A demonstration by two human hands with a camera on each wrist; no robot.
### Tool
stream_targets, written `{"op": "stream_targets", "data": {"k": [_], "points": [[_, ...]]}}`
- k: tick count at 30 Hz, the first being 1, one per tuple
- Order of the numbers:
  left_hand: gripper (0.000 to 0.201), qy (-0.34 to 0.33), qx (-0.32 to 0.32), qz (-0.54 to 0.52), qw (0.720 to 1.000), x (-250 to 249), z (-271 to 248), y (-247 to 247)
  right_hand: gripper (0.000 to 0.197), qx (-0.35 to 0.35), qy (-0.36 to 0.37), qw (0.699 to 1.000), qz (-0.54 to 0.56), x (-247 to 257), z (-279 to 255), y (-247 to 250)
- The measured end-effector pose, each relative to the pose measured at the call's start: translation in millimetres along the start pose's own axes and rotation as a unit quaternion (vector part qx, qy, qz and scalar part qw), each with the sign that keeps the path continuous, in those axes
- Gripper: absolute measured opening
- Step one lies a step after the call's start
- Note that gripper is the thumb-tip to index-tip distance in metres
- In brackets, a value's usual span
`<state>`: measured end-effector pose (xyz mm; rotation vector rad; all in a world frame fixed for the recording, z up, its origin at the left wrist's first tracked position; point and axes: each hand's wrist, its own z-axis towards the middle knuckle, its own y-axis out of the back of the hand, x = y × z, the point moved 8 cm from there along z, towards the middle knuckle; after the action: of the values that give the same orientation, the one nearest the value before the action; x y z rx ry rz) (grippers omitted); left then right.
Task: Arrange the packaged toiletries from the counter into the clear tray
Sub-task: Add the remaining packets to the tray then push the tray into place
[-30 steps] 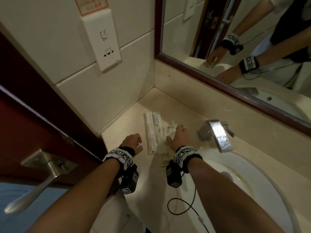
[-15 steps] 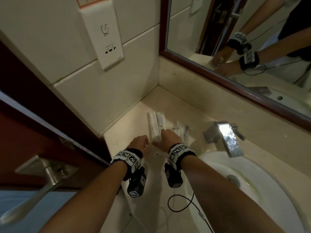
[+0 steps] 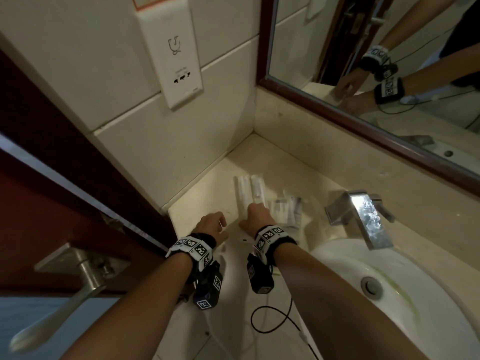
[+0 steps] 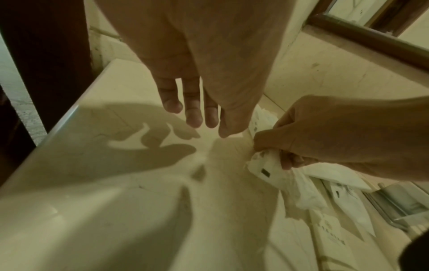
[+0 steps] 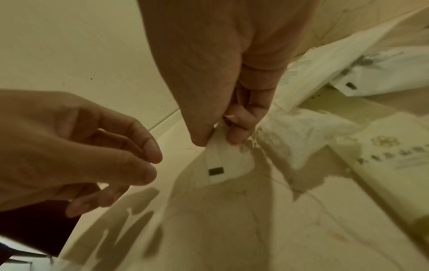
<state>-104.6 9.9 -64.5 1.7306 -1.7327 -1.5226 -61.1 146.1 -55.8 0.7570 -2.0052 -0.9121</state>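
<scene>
Several white toiletry packets lie on the beige counter (image 3: 280, 162) in the corner beside the wall. Two long packets (image 3: 249, 189) lie side by side, and a looser pile of packets (image 3: 285, 211) sits to their right. My right hand (image 5: 218, 135) pinches the near end of one white packet (image 5: 223, 165) between thumb and fingers; the pinched packet (image 4: 262, 168) lifts slightly off the counter. My left hand (image 4: 197, 117) hovers just to its left, fingers relaxed and holding nothing. I cannot make out a clear tray in any view.
A chrome faucet (image 3: 363, 216) stands right of the packets, above a white basin (image 3: 415, 307). A flat printed box (image 5: 394, 165) lies beyond the pinched packet. The tiled wall with a socket plate (image 3: 179, 63), a door handle (image 3: 78, 276) and the mirror frame (image 3: 363, 131) bound the corner.
My right hand has moved left from the loose pile near the faucet to the long packets and taken hold of one. My left hand has come closer to it.
</scene>
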Motion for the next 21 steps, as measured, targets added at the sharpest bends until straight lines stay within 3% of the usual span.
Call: {"op": "stream_targets", "data": {"k": [6, 13, 18, 21], "points": [[0.017, -0.01, 0.007, -0.005, 1.0, -14.5, 0.4, 4.9, 0.019, -0.026, 0.016, 0.999, 0.033, 1.0, -11.6, 24.1], [0.016, -0.023, 0.033, -0.026, 0.999, -53.8, 8.7, -7.9, 0.025, -0.112, 0.002, 0.991, 0.076, -37.8, -35.2, 82.4], [0.033, -0.004, 0.041, -0.035, 0.999, -78.0, 15.1, -26.5, 0.023, -0.128, -0.02, 0.987, 0.092, -78.7, -50.5, 102.4], [0.054, -0.005, 0.044, -0.03, 0.999, -86.4, 17.7, -38.0, 0.021, -0.125, -0.033, 0.985, 0.113, -97.6, -56.6, 107.0]]}}
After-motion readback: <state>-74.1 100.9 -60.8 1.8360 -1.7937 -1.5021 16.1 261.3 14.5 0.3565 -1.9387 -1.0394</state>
